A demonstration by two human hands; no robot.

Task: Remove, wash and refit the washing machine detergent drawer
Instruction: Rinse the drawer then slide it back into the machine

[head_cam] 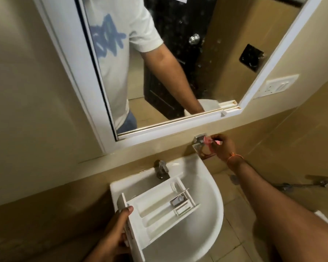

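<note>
Right now my left hand (119,222) grips the front panel of the detergent drawer (159,203), thumb curled over its top edge, and the drawer lies tilted across the white sink (206,208), its far end just below the tap (162,170). My right hand (221,146) is up at the metal holder (199,143) on the wall, fingers pinching a small pink thing (208,141) too blurred for me to name.

The risk, as I judge it: I hold the drawer by one end only, with my eyes on the holder, so it could slip and knock into the basin, or its small grey insert (177,200) could work loose. Washing looks not yet begun.

Around me are beige tiled walls, a white-framed mirror (159,53) above the sink, a white switch plate (276,85) beside it, and tiled floor (239,214) below.
</note>
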